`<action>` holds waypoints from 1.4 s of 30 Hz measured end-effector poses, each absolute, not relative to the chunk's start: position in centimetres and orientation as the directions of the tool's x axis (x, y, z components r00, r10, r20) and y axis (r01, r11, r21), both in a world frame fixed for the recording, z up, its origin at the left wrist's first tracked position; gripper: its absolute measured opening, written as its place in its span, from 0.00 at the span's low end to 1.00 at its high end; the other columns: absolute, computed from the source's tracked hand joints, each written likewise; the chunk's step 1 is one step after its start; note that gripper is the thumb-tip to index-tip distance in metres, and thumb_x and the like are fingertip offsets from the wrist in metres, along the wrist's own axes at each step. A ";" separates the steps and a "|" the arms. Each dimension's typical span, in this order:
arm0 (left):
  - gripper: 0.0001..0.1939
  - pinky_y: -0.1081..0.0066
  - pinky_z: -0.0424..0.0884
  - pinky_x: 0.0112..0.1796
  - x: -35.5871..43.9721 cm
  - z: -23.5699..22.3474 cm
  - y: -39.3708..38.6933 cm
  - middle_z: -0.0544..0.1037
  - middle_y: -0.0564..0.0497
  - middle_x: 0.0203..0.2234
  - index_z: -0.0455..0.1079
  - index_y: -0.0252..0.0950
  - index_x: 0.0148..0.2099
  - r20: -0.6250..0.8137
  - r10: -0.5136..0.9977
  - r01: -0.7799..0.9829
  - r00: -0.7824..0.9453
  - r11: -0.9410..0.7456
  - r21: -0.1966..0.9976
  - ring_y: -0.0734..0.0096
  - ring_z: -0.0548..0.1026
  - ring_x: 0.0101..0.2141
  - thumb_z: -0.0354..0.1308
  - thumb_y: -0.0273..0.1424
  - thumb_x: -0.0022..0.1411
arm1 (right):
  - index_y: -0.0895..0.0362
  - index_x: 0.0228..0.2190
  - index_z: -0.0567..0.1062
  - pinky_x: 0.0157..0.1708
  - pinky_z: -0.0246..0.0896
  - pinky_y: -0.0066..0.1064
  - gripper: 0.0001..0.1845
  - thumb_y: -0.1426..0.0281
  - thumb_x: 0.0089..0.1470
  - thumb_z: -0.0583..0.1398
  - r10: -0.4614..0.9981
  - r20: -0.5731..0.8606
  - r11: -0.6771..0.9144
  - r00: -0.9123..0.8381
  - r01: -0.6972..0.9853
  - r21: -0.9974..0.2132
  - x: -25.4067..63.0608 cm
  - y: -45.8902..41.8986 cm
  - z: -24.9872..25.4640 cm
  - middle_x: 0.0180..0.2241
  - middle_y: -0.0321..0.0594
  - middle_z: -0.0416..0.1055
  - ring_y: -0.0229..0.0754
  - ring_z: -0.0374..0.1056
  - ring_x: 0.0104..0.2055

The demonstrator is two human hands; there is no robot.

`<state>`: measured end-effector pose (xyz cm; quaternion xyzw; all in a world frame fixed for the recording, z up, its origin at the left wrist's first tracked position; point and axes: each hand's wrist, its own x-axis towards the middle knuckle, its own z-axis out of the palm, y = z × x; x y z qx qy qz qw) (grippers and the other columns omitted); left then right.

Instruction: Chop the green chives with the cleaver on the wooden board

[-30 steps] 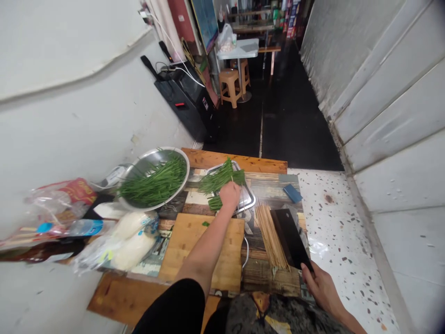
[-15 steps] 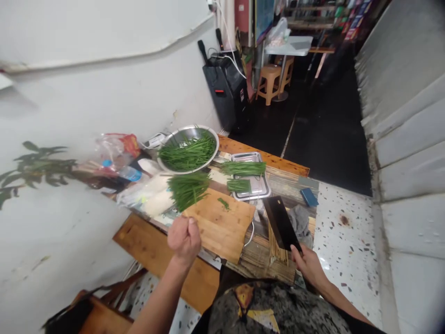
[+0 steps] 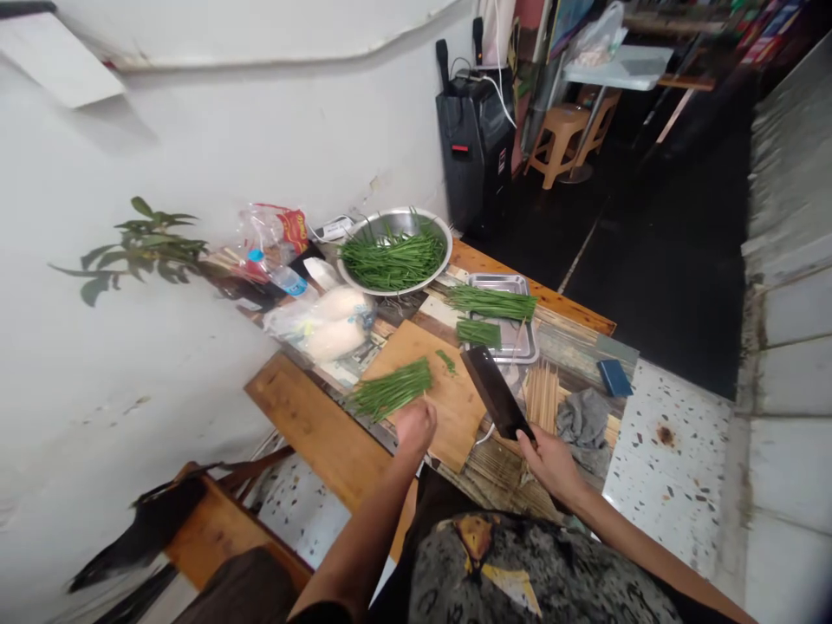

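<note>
My left hand (image 3: 416, 426) is closed at the near edge of a bunch of garlic chives (image 3: 391, 390) lying over the left part of the wooden cutting board (image 3: 448, 425). Its fingers curl away from me, so the grip is partly hidden. In my right hand (image 3: 551, 461) is the handle of a dark cleaver (image 3: 495, 390), its broad blade slanting over the board's right edge. A few short cut pieces (image 3: 445, 360) lie farther up the board. Beyond it, a metal tray (image 3: 520, 347) bears a long bundle (image 3: 497, 302) and a shorter bundle (image 3: 479, 333) of chives.
A steel bowl (image 3: 445, 260) full of chives stands at the back. Left of the board lie plastic-wrapped pale items (image 3: 334, 334) and a bottle (image 3: 286, 279). Wooden skewers (image 3: 542, 394), a grey cloth (image 3: 585, 425) and a blue box (image 3: 614, 379) are on the right.
The bunch of chives has come down onto the board, and my left hand has moved right over the board with it. The cleaver has moved left, closer to the board. The camera view has shifted.
</note>
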<state>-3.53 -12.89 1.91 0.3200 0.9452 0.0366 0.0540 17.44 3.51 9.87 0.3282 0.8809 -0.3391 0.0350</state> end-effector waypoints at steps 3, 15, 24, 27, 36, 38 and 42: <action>0.17 0.67 0.61 0.28 -2.9 -0.3 -10.6 0.74 0.40 0.21 0.70 0.29 0.27 -0.172 0.638 0.625 -0.751 0.770 0.127 0.64 0.72 0.25 0.44 0.30 0.61 | 0.59 0.31 0.69 0.28 0.52 0.27 0.18 0.62 0.60 0.44 0.541 -0.377 0.624 -0.751 0.660 -0.419 14.9 3.4 10.3 0.23 0.42 0.71 0.41 0.68 0.28; 0.35 0.58 0.53 0.56 -10.2 0.5 -12.9 0.60 0.36 0.58 0.53 0.26 0.61 0.075 0.848 0.838 -0.525 0.499 0.220 0.54 0.56 0.58 0.52 0.43 0.58 | 0.61 0.39 0.69 0.32 0.56 0.28 0.18 0.67 0.61 0.43 0.447 -0.504 0.694 -0.739 0.642 -0.325 6.8 0.3 9.5 0.34 0.48 0.75 0.43 0.72 0.35; 0.36 0.54 0.58 0.50 -11.1 -0.7 -11.0 0.63 0.38 0.55 0.51 0.34 0.64 -0.063 0.740 0.701 -0.670 0.658 0.273 0.51 0.62 0.52 0.51 0.46 0.58 | 0.61 0.39 0.68 0.33 0.59 0.29 0.17 0.68 0.60 0.44 0.446 -0.538 0.717 -0.716 0.645 -0.264 4.3 -0.6 8.4 0.33 0.50 0.75 0.46 0.72 0.36; 0.35 0.54 0.60 0.46 -10.7 -0.3 -10.5 0.65 0.38 0.53 0.53 0.34 0.63 -0.083 0.706 0.664 -0.704 0.695 0.277 0.51 0.62 0.49 0.51 0.46 0.58 | 0.61 0.39 0.68 0.33 0.59 0.30 0.16 0.68 0.61 0.43 0.432 -0.544 0.733 -0.719 0.632 -0.253 4.2 -0.3 8.1 0.34 0.50 0.75 0.45 0.72 0.36; 0.33 0.55 0.59 0.47 -10.6 -0.2 -10.3 0.64 0.39 0.52 0.55 0.35 0.62 -0.103 0.700 0.642 -0.707 0.696 0.321 0.51 0.61 0.48 0.52 0.44 0.58 | 0.62 0.41 0.68 0.35 0.59 0.29 0.19 0.66 0.61 0.43 0.423 -0.596 0.758 -0.683 0.627 -0.180 3.6 1.0 8.3 0.36 0.52 0.74 0.44 0.71 0.39; 0.32 0.55 0.59 0.47 -10.6 -0.3 -10.4 0.64 0.39 0.52 0.55 0.35 0.62 -0.106 0.699 0.640 -0.707 0.696 0.326 0.52 0.61 0.48 0.52 0.44 0.58 | 0.62 0.41 0.69 0.35 0.59 0.30 0.19 0.65 0.61 0.43 0.422 -0.594 0.763 -0.685 0.622 -0.175 3.6 1.4 8.2 0.36 0.52 0.74 0.45 0.71 0.38; 0.31 0.56 0.59 0.48 -10.7 -0.5 -10.5 0.64 0.41 0.53 0.55 0.36 0.61 -0.109 0.718 0.652 -0.688 0.676 0.343 0.54 0.60 0.50 0.51 0.44 0.60 | 0.63 0.40 0.70 0.35 0.58 0.30 0.18 0.66 0.61 0.45 0.406 -0.573 0.772 -0.712 0.602 -0.202 2.7 1.9 7.6 0.36 0.53 0.74 0.45 0.72 0.38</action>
